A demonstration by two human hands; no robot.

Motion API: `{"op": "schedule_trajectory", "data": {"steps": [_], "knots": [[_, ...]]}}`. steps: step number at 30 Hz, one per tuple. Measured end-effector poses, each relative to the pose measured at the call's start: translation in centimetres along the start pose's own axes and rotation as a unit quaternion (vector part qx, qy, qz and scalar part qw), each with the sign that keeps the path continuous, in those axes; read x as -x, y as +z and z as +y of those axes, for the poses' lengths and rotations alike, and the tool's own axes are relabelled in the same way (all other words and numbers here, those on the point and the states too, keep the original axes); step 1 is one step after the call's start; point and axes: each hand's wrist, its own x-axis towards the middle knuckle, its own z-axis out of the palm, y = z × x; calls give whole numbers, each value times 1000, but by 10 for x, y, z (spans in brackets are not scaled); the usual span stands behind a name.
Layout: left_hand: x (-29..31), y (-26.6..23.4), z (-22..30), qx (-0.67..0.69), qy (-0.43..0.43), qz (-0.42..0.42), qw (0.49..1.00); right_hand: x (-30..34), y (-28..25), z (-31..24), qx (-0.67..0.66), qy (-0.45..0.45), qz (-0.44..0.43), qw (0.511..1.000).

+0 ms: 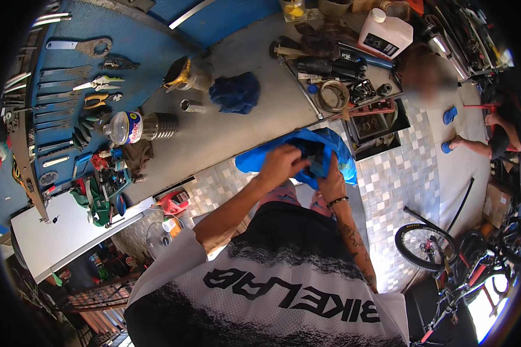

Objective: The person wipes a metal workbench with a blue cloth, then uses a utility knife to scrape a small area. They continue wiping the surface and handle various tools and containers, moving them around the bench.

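A blue plastic bag [344, 151] hangs in front of me at the workbench's near edge, its mouth turned up. Dark contents show inside, too shadowed to name. My right hand [331, 184], with a beaded bracelet at the wrist, is closed on the bag's right side. My left hand [283, 165] lies over the left part of the mouth with curled fingers. Its fingertips point into the opening, and what they pinch is hidden.
On the grey workbench [173, 136] lie a blue cloth [235, 93], a metal socket [192, 106] and a clear plastic bottle [134, 127]. Hand tools hang on a blue pegboard [118, 29]. A parts tray [382, 91] stands right; a person [498, 130] sits beyond, near a bicycle wheel [400, 243].
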Motion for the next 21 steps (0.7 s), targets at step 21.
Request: {"op": "schedule_trajectory", "data": {"steps": [21], "knots": [[-172, -123, -141, -307, -129, 245, 910, -22, 19, 22, 14, -59, 24, 998]]}}
